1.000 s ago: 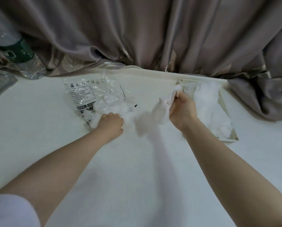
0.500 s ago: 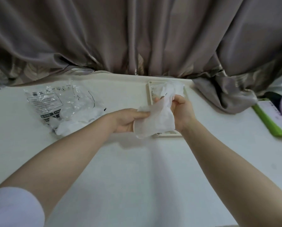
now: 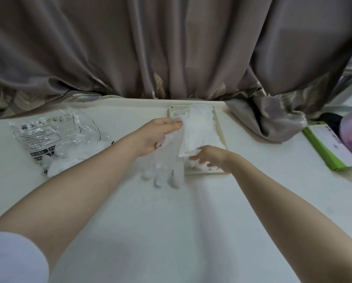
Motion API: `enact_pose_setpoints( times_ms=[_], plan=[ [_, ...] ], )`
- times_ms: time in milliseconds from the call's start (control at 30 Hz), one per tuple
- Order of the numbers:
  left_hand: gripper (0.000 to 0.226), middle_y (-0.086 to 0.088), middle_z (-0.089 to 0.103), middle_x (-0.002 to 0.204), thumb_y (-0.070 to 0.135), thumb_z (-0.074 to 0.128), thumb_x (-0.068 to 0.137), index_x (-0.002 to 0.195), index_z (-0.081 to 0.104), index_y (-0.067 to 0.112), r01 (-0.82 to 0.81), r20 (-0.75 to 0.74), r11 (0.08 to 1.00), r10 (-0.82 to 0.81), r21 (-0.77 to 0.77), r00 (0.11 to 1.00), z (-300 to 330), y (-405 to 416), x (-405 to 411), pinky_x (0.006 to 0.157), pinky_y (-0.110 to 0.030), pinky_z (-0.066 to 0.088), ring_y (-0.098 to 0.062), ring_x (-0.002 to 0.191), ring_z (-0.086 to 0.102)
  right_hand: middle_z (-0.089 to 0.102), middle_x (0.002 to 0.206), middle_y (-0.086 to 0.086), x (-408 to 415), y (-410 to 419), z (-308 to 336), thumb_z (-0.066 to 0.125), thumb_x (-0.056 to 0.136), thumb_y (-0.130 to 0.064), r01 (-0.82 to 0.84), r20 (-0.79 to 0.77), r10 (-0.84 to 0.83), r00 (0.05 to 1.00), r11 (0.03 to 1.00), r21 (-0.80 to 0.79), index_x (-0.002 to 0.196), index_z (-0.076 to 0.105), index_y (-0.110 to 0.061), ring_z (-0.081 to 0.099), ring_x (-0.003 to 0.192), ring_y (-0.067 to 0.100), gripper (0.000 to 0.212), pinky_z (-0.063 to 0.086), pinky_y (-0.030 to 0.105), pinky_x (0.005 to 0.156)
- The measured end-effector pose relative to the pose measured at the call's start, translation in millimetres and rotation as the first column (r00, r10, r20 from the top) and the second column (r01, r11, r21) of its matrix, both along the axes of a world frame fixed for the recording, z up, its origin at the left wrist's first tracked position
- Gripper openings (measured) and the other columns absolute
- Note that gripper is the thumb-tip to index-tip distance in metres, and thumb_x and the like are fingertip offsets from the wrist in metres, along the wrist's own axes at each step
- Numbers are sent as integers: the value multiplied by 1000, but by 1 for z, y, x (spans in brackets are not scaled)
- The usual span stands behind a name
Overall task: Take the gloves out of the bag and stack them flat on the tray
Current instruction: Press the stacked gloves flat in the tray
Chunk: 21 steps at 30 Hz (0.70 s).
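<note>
Your hands, left hand (image 3: 159, 134) and right hand (image 3: 208, 156), now hold a glove (image 3: 195, 133) stretched over the tray (image 3: 220, 127), moved from the bag (image 3: 54, 137), ready to stack.

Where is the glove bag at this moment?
In the head view the bag lies on the table's left side, below the curtain, left of the left hand.
</note>
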<state>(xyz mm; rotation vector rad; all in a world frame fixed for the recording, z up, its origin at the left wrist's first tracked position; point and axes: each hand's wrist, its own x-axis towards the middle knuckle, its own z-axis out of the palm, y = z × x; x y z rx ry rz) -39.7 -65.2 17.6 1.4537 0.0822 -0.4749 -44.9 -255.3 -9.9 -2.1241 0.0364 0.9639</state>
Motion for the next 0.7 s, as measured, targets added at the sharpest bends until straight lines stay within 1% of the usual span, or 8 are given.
enact_pose_setpoints(
  times_ms=[100, 167, 233, 333, 433, 500, 600, 700],
  plan=[
    [16, 5, 58, 53, 23, 60, 89, 92, 63, 8, 72, -11, 997, -72, 25, 997, 8, -13, 2, 49, -21, 31, -8, 42, 43, 56, 127, 0, 8, -4, 13, 45, 68, -18, 18, 95, -74, 993, 872, 489, 118, 55, -18, 48, 124, 16, 51, 32, 27, 107],
    [29, 7, 54, 48, 25, 58, 92, 110, 61, 2, 125, 6, 984, -127, 130, 992, 12, -20, 6, 56, -27, 27, -6, 38, 36, 61, 125, 2, 13, -8, 23, 49, 80, -16, -79, 136, -11, 991, 767, 637, 127, 52, -15, 53, 122, 16, 47, 38, 27, 104],
    [31, 6, 58, 55, 25, 57, 93, 114, 61, 2, 137, 19, 972, -143, 191, 990, 18, -27, 11, 65, -30, 35, -7, 44, 46, 66, 117, 2, 18, -11, 33, 54, 88, -20, -149, 200, 30, 979, 776, 613, 124, 56, -16, 60, 114, 17, 37, 45, 27, 96],
    [25, -8, 67, 89, 20, 58, 93, 112, 63, 4, 143, 22, 962, -152, 233, 988, 22, -29, 16, 79, -34, 50, -20, 78, 62, 71, 99, 1, 24, -11, 36, 60, 91, -14, -126, 256, -17, 966, 839, 530, 111, 64, -15, 68, 93, 14, 20, 51, 24, 79],
    [19, -5, 67, 89, 16, 61, 90, 106, 64, 6, 116, 29, 945, -131, 305, 991, 20, -27, 21, 67, -26, 54, -17, 77, 63, 67, 85, 3, 29, -20, 32, 57, 91, -5, -49, 259, -99, 961, 859, 509, 97, 66, -8, 65, 77, 14, 11, 53, 26, 73],
    [10, 0, 69, 84, 14, 62, 88, 97, 66, 11, 162, -30, 936, -161, 313, 987, 19, -23, 22, 72, -27, 55, -14, 78, 65, 68, 90, 6, 33, -28, 30, 54, 92, -4, 48, 133, -153, 979, 814, 579, 103, 65, -5, 66, 81, 17, 15, 54, 26, 74],
    [12, 0, 68, 87, 14, 59, 87, 99, 62, 12, 191, -138, 974, -174, 119, 975, 12, -19, 24, 80, -30, 56, -16, 81, 65, 69, 88, 4, 37, -38, 28, 46, 93, -6, 247, -108, -238, 965, 698, 672, 99, 63, -9, 66, 79, 18, 17, 53, 27, 71],
    [13, 0, 65, 88, 18, 49, 94, 101, 59, 16, 34, -152, 995, -48, -96, 987, 0, -22, 28, 88, -35, 51, -20, 82, 64, 64, 77, 0, 41, -46, 19, 43, 97, -8, 390, -224, -330, 917, 624, 677, 86, 55, -14, 62, 70, 15, 18, 51, 25, 62]
  ],
)
